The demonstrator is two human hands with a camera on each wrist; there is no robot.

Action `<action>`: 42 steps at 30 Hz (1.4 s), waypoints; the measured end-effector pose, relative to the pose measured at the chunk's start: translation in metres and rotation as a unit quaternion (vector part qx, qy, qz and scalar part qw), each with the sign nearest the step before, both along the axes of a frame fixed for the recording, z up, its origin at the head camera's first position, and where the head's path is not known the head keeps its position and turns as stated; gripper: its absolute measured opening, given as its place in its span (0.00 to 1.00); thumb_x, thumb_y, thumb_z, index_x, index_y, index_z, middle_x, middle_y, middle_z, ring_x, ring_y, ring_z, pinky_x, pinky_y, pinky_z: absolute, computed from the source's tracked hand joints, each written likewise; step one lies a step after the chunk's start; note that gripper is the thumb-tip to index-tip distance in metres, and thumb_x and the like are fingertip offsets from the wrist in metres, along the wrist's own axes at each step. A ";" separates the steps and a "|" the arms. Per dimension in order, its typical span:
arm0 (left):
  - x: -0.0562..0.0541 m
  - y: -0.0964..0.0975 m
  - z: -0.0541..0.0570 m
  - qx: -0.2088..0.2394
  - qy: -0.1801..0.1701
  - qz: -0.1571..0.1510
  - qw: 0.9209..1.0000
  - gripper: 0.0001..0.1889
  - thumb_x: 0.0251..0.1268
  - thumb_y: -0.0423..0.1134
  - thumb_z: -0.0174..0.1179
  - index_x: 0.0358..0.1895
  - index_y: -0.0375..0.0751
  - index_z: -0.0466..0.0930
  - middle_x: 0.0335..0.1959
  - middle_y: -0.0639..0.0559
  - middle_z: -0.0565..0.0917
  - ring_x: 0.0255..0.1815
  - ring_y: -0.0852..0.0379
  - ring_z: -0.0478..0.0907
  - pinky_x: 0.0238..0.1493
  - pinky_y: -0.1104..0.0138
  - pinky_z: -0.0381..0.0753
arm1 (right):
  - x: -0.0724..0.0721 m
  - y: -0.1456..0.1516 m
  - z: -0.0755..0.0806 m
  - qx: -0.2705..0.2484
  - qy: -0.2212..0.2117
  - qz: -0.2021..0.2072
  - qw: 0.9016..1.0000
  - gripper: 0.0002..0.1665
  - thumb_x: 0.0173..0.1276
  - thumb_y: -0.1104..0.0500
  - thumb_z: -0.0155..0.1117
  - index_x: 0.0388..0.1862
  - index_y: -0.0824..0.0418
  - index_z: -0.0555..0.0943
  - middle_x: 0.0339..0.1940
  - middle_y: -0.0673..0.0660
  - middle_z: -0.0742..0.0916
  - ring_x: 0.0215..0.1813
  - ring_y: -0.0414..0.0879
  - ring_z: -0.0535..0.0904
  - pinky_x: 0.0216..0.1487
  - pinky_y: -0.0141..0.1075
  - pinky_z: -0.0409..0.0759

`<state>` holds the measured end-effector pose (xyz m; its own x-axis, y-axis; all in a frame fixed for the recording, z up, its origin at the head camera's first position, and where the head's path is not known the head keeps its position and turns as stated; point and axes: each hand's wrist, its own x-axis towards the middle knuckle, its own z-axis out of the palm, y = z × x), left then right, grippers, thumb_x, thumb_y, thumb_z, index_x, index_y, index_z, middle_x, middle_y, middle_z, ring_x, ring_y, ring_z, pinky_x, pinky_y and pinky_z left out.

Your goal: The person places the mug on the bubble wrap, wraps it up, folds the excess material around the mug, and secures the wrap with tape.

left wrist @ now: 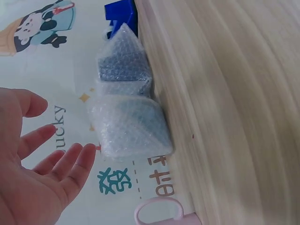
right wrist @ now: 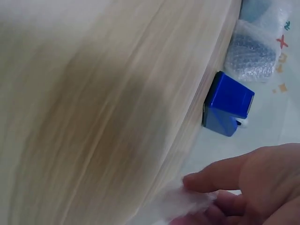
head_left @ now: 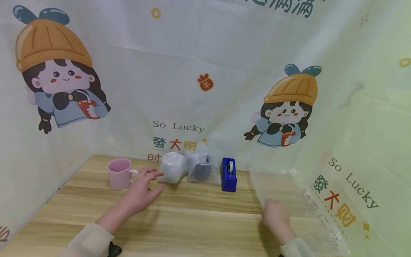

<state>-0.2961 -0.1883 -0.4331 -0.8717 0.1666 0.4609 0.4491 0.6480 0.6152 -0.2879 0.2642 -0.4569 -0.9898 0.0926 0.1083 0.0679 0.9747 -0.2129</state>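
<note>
My left hand [head_left: 142,191] is held over the table with its fingers spread and nothing in them, just right of a pink mug [head_left: 118,177]. Ahead of its fingertips stand a pale bubble-wrapped bundle [head_left: 172,168] and a darker bubble-wrapped bundle [head_left: 199,170] side by side. At the right, my right hand [head_left: 277,218] pinches the left edge of a clear bubble wrap sheet [head_left: 289,189]. In the right wrist view the thumb presses the film [right wrist: 185,201] against the curled fingers.
A blue tape dispenser [head_left: 228,178] stands by the back wall, right of the bundles. Printed cloth [head_left: 179,89] hangs behind and on both sides of the wooden table [head_left: 192,225]. The wrap sheet runs along the right-hand cloth.
</note>
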 end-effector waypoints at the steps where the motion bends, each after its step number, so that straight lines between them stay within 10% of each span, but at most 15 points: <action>1: 0.001 -0.001 0.001 0.005 -0.004 0.000 1.000 0.21 0.72 0.32 0.69 0.66 0.32 0.84 0.72 0.29 0.77 0.63 0.35 0.83 0.44 0.62 0.90 | 0.001 0.002 -0.001 -0.006 0.014 -0.001 1.000 0.04 0.67 0.72 0.60 0.37 0.75 0.79 0.33 0.69 0.87 0.34 0.60 0.86 0.33 0.55 0.90; 13: 0.004 -0.018 -0.001 0.026 -0.001 -0.001 1.000 0.19 0.74 0.30 0.67 0.64 0.29 0.84 0.71 0.27 0.75 0.63 0.31 0.82 0.53 0.45 0.92 | 0.035 -0.008 0.021 -0.068 0.200 0.010 0.977 0.09 0.70 0.71 0.61 0.47 0.75 0.81 0.40 0.69 0.86 0.39 0.59 0.84 0.40 0.54 0.88; 21: 0.004 -0.029 0.007 0.027 -0.002 -0.001 1.000 0.19 0.74 0.30 0.67 0.65 0.30 0.84 0.70 0.30 0.76 0.62 0.32 0.83 0.49 0.58 0.90 | 0.072 -0.045 0.028 0.019 0.427 0.180 0.886 0.16 0.52 0.74 0.75 0.38 0.65 0.81 0.33 0.56 0.82 0.30 0.48 0.79 0.28 0.37 0.84; 26: 0.003 -0.037 0.014 0.028 0.001 0.012 1.000 0.19 0.75 0.30 0.65 0.65 0.30 0.83 0.70 0.30 0.77 0.64 0.32 0.82 0.52 0.58 0.91 | 0.084 -0.065 0.025 0.060 0.476 0.267 0.835 0.08 0.72 0.62 0.55 0.36 0.58 0.82 0.31 0.50 0.82 0.27 0.43 0.78 0.24 0.31 0.79; 29: 0.004 -0.040 0.017 0.024 0.010 0.019 0.999 0.19 0.76 0.31 0.64 0.66 0.30 0.83 0.69 0.31 0.78 0.63 0.33 0.83 0.49 0.64 0.90 | 0.088 -0.072 0.019 0.086 0.458 0.329 0.821 0.12 0.74 0.60 0.50 0.35 0.53 0.81 0.31 0.46 0.82 0.28 0.41 0.78 0.20 0.27 0.72; 36: 0.007 -0.043 0.019 0.021 0.024 0.002 1.000 0.16 0.81 0.34 0.62 0.65 0.32 0.84 0.63 0.35 0.82 0.60 0.35 0.85 0.48 0.68 0.88 | 0.101 -0.074 -0.001 0.143 0.225 0.474 0.839 0.15 0.71 0.42 0.75 0.34 0.43 0.76 0.31 0.37 0.75 0.30 0.26 0.60 0.21 0.18 0.48; 40: 0.010 -0.039 0.014 -0.035 -0.002 -0.083 0.996 0.15 0.80 0.39 0.66 0.63 0.40 0.86 0.62 0.42 0.86 0.61 0.40 0.86 0.54 0.60 0.91 | 0.099 -0.075 -0.011 0.147 0.185 0.516 0.824 0.13 0.73 0.41 0.73 0.34 0.39 0.79 0.32 0.35 0.76 0.31 0.23 0.60 0.23 0.16 0.51; 42: 0.014 -0.035 0.009 -0.085 -0.030 -0.140 0.986 0.17 0.79 0.46 0.68 0.64 0.45 0.86 0.64 0.45 0.86 0.64 0.41 0.85 0.59 0.54 0.91 | 0.098 -0.075 -0.015 0.114 0.168 0.516 0.832 0.11 0.75 0.42 0.72 0.34 0.40 0.81 0.31 0.35 0.78 0.30 0.22 0.61 0.25 0.14 0.54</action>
<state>-0.2825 -0.2234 -0.4243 -0.8058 0.4748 0.3538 0.5905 0.5999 0.5398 -0.1900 0.1892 -0.4718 -0.4391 -0.8493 0.2931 -0.8569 0.4940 0.1474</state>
